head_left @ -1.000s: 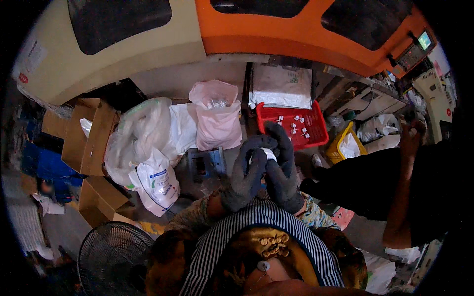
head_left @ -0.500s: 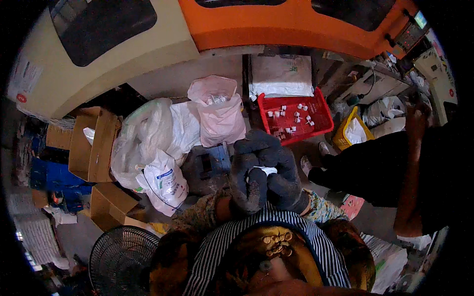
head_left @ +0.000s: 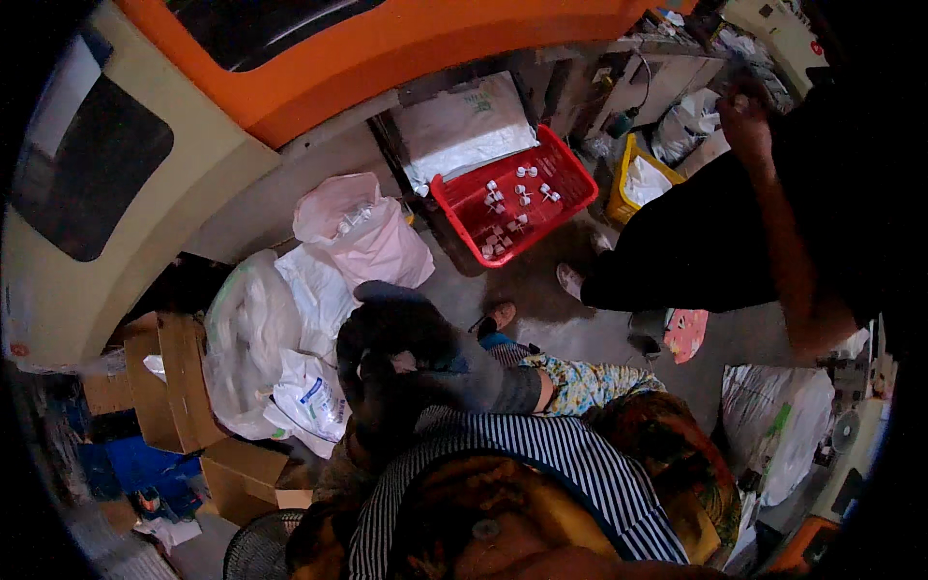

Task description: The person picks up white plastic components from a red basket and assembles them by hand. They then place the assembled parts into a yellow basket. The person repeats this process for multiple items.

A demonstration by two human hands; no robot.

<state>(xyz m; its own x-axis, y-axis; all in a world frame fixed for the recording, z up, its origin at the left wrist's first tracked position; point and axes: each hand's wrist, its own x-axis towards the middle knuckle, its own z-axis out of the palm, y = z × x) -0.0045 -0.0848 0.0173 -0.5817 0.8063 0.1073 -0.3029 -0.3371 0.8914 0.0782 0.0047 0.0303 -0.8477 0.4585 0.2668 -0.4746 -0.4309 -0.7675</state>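
Note:
Both my hands wear dark grey gloves and are brought together in front of my striped apron (head_left: 541,435). My left hand (head_left: 372,391) is curled on the near left side. My right hand (head_left: 430,333) closes around it from the right, its fingers bent over. A small pale piece (head_left: 401,362) shows between the gloved fingers, blurred and mostly covered, so its kind cannot be told. Beyond the hands stand a pink sack (head_left: 387,251) with whitish pieces in its mouth and a red plastic basket (head_left: 570,174) holding several small white plastic parts.
Left are clear plastic bags (head_left: 246,338), a white printed sack (head_left: 311,401) and open cardboard boxes (head_left: 174,377). A person in dark clothes (head_left: 696,242) stands at the right, near a yellow basket (head_left: 623,198). A beige and orange machine (head_left: 319,92) spans the far side. A fan (head_left: 256,546) is lower left.
The view has swung right, so the bags, basket and machine appear farther left. My joined hands have shifted left in view, and the white piece between them is now less visible.

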